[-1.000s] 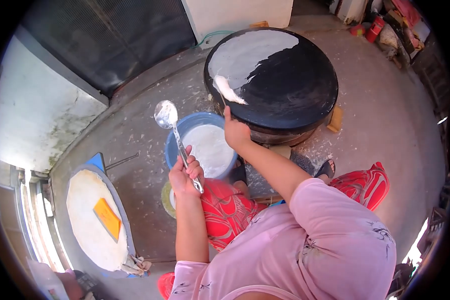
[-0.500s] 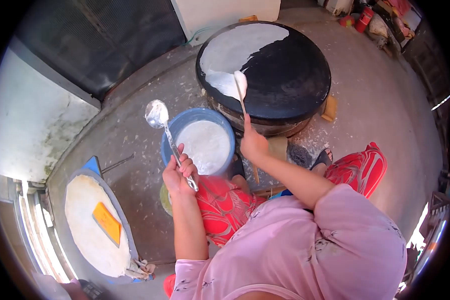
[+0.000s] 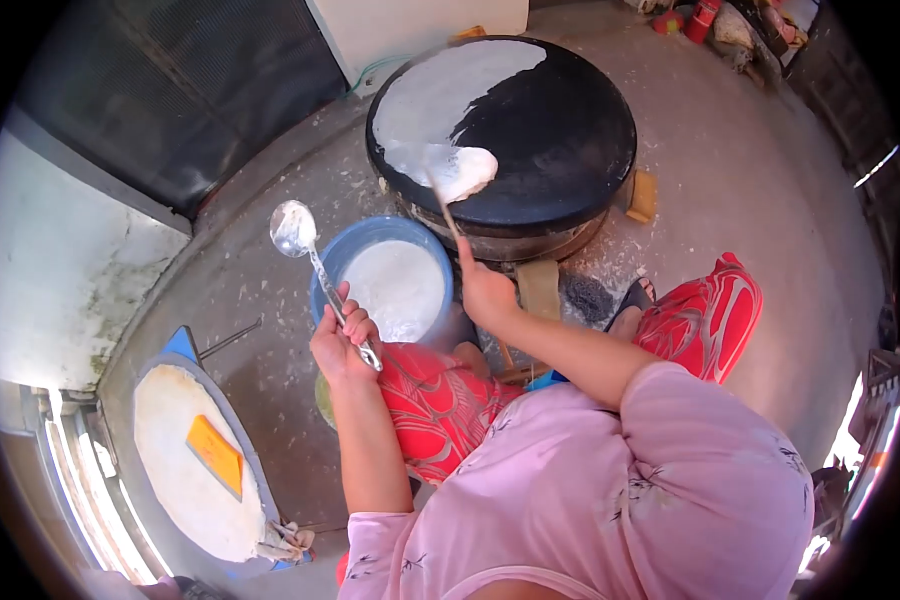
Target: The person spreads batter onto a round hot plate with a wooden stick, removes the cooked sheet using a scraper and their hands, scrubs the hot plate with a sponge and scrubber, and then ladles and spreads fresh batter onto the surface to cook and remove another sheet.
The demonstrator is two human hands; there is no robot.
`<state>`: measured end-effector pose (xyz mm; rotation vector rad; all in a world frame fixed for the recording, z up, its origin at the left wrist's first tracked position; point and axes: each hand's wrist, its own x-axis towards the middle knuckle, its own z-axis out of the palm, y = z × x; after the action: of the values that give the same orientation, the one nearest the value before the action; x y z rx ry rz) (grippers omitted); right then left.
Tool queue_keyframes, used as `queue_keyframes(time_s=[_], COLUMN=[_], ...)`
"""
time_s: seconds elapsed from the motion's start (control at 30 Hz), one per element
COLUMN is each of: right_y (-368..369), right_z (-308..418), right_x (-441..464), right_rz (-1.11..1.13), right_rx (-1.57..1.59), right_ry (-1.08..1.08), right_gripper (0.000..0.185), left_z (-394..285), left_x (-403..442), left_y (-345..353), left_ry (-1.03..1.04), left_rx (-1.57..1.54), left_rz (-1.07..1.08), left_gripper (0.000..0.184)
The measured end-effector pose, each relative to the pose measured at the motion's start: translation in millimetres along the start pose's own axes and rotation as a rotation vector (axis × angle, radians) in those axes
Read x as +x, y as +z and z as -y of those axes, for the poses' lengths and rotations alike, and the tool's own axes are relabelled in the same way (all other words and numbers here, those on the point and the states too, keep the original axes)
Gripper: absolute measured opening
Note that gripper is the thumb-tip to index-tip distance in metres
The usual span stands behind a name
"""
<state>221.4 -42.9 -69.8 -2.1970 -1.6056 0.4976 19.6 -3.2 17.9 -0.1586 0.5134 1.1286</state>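
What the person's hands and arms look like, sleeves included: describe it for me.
The left hand and right hand are bare, with no gloves visible. The forearms are uncovered too. The sleeves are short and pale pink, printed with thin dark sprigs, part of a matching top.

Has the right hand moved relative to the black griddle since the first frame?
Yes. Judged against the black griddle, the right hand has shifted rightward and lower in the view, away from the griddle's middle.
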Motion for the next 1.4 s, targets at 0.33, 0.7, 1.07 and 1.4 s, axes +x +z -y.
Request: queue_keyframes(time_s=[0.33,0.7,1.07,1.4], right_y=[-21,-37,-65,-112], right_z=[-29,-77,-134,-184], right_x=[-29,-34,-26,-20], right_rz=[0.069,-0.03,-0.016,-0.364], right_rx=[0.018,-0.189,1.073,-0.04], right_ry=[0.258,0.017,0.439,0.333], right_gripper=[0.073,0.071,0.052,0.044], left_z=[8,14,30,45], left_x=[2,5,14,18], left_y=[4,7,15,24], left_ry=[0.037,0.009,0.019,0.031], left_rx=[0.057,0.076,0.124,0.163], left_rz=[-0.002,0.009,-0.003,-0.02], left_gripper=[0.036,0.036,0.037,0.034])
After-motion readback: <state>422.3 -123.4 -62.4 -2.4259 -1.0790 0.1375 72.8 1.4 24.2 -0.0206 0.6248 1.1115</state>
